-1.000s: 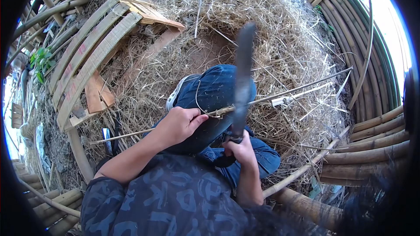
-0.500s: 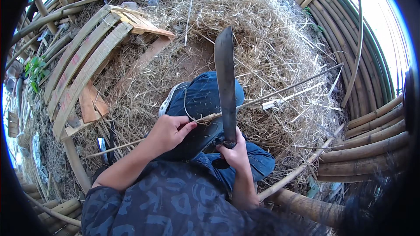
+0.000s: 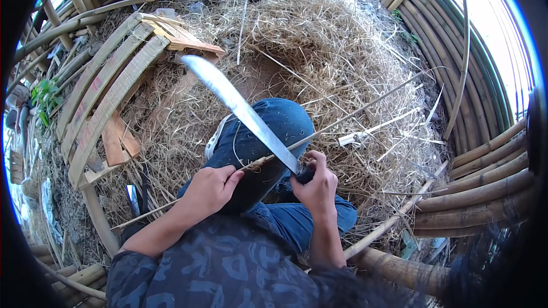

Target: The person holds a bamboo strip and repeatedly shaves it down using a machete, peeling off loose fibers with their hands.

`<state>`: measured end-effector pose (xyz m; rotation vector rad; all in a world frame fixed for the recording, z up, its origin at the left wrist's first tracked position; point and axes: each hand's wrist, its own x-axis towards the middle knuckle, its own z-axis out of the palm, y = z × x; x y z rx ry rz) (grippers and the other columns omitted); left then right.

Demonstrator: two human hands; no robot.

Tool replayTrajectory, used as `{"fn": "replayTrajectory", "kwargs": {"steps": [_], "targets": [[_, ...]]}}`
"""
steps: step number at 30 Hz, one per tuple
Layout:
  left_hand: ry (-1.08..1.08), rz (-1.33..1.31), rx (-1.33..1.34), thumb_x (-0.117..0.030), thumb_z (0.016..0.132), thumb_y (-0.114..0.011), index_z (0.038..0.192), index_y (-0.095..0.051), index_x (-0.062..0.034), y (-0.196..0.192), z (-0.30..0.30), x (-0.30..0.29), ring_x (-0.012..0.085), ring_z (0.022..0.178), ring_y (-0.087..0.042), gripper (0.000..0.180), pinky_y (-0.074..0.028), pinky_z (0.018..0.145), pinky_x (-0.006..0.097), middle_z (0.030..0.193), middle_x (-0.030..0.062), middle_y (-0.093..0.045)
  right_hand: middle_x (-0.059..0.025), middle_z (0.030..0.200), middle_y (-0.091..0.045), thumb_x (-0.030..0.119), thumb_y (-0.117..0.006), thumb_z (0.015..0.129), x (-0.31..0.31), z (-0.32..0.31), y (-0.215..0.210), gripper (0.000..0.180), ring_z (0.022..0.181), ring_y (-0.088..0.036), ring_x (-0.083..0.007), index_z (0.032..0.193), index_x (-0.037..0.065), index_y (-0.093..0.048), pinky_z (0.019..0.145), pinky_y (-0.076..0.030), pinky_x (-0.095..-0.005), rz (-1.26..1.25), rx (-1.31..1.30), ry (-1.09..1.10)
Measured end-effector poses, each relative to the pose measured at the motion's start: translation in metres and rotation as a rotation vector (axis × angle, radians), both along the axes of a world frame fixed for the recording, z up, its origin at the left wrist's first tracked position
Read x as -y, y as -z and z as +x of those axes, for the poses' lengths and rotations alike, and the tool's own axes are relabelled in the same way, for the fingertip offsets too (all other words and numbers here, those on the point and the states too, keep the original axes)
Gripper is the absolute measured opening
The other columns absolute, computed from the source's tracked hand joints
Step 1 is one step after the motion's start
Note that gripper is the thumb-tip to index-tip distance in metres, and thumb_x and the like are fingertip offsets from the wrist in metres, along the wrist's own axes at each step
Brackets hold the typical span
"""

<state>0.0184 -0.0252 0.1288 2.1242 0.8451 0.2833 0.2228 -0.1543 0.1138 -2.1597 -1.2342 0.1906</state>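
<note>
My left hand (image 3: 212, 191) is closed round a long thin bamboo strip (image 3: 365, 106), which slants across my raised knee from lower left to upper right. In my right hand (image 3: 317, 187) is the dark handle of a machete (image 3: 245, 113). Its broad blade points up and to the left, with its bright flat side showing. The blade crosses over the strip close to the handle, just right of my left hand; whether it touches the strip I cannot tell. A thin curled sliver hangs off the strip by my left hand.
Dry shavings (image 3: 337, 51) cover the ground ahead. A slatted wooden pallet piece (image 3: 108, 88) leans at the left. Stacked bamboo poles (image 3: 456, 74) line the right, and a thick bamboo pole (image 3: 399, 268) lies at lower right. My knee in blue jeans (image 3: 285, 117) is under the strip.
The machete has swung from upright to a leftward slant, its flat side now bright. My right hand has turned and moved slightly right. The left hand shifted a little down and left.
</note>
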Motion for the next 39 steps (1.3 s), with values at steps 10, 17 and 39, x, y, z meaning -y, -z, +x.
{"fn": "replayTrajectory", "kwargs": {"steps": [10, 17, 39], "targets": [[-0.006, 0.270, 0.014, -0.023, 0.093, -0.057, 0.072, -0.052, -0.0048, 0.018, 0.001, 0.008, 0.0380, 0.052, -0.057, 0.028, -0.042, 0.047, 0.046, 0.054, 0.0183, -0.054, -0.0135, 0.061, -0.061, 0.025, -0.072, 0.067, -0.011, -0.004, -0.001, 0.024, 0.061, -0.063, -0.0334, 0.080, 0.007, -0.064, 0.059, -0.050, -0.0420, -0.069, 0.133, 0.044], [-0.008, 0.330, 0.069, -0.022, 0.092, -0.058, 0.072, -0.050, -0.0062, 0.022, 0.004, 0.011, 0.0350, 0.050, -0.057, 0.027, -0.042, 0.044, 0.043, 0.052, 0.0156, -0.053, -0.0111, 0.061, -0.062, 0.027, -0.074, 0.060, -0.012, 0.009, 0.010, 0.027, 0.061, -0.064, -0.0297, 0.079, 0.009, -0.065, 0.059, -0.049, -0.0402, -0.083, 0.201, 0.075], [0.022, 0.310, 0.049, -0.020, 0.091, -0.059, 0.069, -0.050, -0.0047, 0.022, 0.003, 0.010, 0.0376, 0.054, -0.057, 0.028, -0.043, 0.047, 0.045, 0.056, 0.0176, -0.054, -0.0146, 0.060, -0.060, 0.022, -0.067, 0.069, 0.007, 0.039, -0.005, 0.018, 0.061, -0.064, -0.0338, 0.074, 0.005, -0.062, 0.059, -0.049, -0.0435, -0.134, 0.214, 0.237]]}}
